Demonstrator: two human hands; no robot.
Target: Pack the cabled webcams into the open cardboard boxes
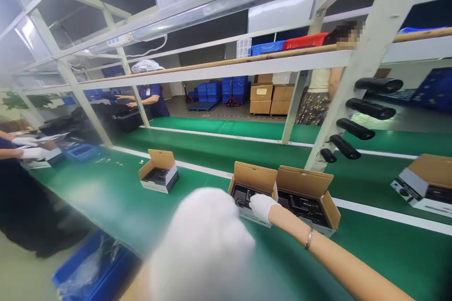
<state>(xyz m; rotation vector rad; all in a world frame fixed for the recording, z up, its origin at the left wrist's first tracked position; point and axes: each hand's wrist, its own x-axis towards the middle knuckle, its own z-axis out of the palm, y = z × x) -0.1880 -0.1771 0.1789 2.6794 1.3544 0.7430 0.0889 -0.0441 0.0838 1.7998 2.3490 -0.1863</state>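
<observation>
My right hand (263, 207), in a white glove, reaches into an open carton (254, 172) with a white printed outside and brown inside. Its fingers are drawn together at the black contents (241, 194), but what they hold there is hidden. Large and blurred in the foreground, my left hand (208, 240) also wears a white glove; its fingers cannot be made out. Touching the first carton on the right stands a second open carton (305, 179), with black parts lying in a black insert (300, 204).
Another open carton (158, 174) stands left on the green belt (116, 188), and one more (423, 183) far right. Black rolls (356, 129) stick out from a white post. A blue bin (95, 268) sits lower left. Co-workers stand at left (24, 150) and behind the line.
</observation>
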